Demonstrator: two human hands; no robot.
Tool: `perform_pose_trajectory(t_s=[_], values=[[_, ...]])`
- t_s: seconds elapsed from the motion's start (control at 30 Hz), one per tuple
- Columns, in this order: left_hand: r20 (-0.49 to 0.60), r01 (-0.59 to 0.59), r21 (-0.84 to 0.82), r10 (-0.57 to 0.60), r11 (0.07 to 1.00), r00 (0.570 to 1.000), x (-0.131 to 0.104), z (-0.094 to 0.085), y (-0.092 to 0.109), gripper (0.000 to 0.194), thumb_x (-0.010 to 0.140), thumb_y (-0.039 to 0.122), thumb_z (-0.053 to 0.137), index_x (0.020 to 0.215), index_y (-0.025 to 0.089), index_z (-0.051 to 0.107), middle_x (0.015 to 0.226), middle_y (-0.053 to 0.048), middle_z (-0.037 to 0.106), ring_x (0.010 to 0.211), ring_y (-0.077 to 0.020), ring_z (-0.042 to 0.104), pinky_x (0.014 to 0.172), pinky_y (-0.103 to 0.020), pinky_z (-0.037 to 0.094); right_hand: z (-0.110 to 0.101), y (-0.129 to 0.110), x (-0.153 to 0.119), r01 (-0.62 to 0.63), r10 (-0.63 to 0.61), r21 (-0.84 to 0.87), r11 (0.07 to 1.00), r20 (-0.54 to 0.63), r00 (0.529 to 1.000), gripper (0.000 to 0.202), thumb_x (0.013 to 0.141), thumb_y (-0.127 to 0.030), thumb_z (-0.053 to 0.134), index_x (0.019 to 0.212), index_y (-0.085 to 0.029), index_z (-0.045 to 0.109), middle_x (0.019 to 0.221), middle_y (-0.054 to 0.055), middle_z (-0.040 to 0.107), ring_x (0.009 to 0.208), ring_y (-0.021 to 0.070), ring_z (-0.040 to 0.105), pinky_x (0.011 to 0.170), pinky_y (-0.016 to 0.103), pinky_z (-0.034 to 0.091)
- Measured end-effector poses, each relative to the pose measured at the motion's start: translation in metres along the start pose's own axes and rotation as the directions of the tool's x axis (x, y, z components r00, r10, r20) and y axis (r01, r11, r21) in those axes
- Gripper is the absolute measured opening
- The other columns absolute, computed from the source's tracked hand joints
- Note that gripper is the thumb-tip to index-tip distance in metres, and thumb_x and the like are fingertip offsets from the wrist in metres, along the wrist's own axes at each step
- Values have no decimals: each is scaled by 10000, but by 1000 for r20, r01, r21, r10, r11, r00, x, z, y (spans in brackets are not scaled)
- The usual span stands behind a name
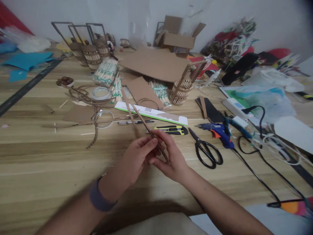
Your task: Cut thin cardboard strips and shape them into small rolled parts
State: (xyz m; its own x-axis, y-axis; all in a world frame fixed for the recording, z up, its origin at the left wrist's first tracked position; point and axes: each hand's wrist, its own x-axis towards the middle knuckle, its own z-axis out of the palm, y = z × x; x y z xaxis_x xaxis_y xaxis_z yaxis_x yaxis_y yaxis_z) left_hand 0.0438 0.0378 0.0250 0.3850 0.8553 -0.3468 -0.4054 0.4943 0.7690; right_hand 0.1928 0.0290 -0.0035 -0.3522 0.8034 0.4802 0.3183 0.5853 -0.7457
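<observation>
We hold one narrow cardboard strip (143, 119) over the table (73, 182), slanting from its far end down between our two hands. Our left hand (139, 153) pinches it between thumb and curled fingers, the wrist, with one dark band (101, 195), angled inward. Our right hand (172, 158) is half curled around the strip's near end, its thumb and index finger parted; how firmly it grips, we cannot tell. Both forearms reach in from the near edge, the fingers close together.

Ahead of us, three slatted mini buckets (91, 57) with tall handles stand at the back left, each with a rounded brown top. A fourth slatted bucket (181, 93) stands right of centre; its contents are hard to make out. One small bowl (69, 85) holds a heap of brown round pieces, too many to count surely. One cardboard box (178, 40) stands open at the back, its inside hidden. One clear packet (106, 71) is full of pale sticks with green marks.

Two tape rolls (100, 93) lie beside the braided cord (96, 133). Nearer us are one pen (129, 122), yellow-and-black cutters (174, 130), one or two, one pair of black-handled scissors (207, 151) and one blue glue gun (221, 132).
</observation>
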Motion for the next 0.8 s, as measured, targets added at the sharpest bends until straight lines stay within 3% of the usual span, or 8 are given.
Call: perform_pose_trajectory(t_s=[0.1,0.2,0.3,0.4,0.5,0.63,0.8], values=[[-56,-88,61,91,994,994,6,0,15,229,750,367,742,729,156,657,659,27,593,607,-96,525,570,-198,426,-4,0,1,-16,14,-36,999,-52,999,754,823,-485,714,1453,-313,337,1354,112,545,1251,307,521,1047,487,440],[-101,-176,143,192,974,976,8,0,25,237,747,375,747,786,150,682,708,7,638,635,-109,559,606,-214,458,-9,1,0,-8,4,-37,999,-111,994,672,825,-531,689,1399,-307,421,1300,112,576,1197,318,542,1015,505,443],[-98,-228,248,258,942,961,5,-1,28,245,772,390,723,836,156,692,736,-1,662,649,-123,580,622,-231,470,-14,-1,0,-34,40,34,999,-223,974,462,910,-506,581,1314,-293,512,1198,102,632,1118,296,579,973,479,454],[-118,-231,303,277,924,953,3,-2,25,237,787,389,704,864,166,686,734,8,666,644,-128,590,631,-239,474,-15,-5,2,-153,170,85,985,-268,948,246,984,-416,478,1131,-275,616,971,64,703,922,237,648,841,395,504],[-142,-211,309,264,928,954,4,-4,22,248,778,396,704,866,165,681,708,14,658,626,-131,587,624,-245,477,-14,-7,5,-274,301,154,949,-191,934,222,969,-419,513,931,-248,650,823,35,701,764,197,647,727,339,510],[-181,-208,310,273,928,945,5,-8,21,263,777,405,711,876,163,686,717,12,664,644,-131,592,632,-243,487,-8,-4,8,-366,400,351,862,-27,916,213,892,-440,628,853,-230,626,773,19,675,687,160,613,670,308,500],[-161,-214,298,269,930,950,3,-11,18,286,770,358,723,975,161,690,721,21,663,635,-126,601,620,-241,492,-1,1,10,-485,522,646,589,153,839,248,773,-423,766,805,-225,619,691,-30,620,596,115,571,593,260,490]])
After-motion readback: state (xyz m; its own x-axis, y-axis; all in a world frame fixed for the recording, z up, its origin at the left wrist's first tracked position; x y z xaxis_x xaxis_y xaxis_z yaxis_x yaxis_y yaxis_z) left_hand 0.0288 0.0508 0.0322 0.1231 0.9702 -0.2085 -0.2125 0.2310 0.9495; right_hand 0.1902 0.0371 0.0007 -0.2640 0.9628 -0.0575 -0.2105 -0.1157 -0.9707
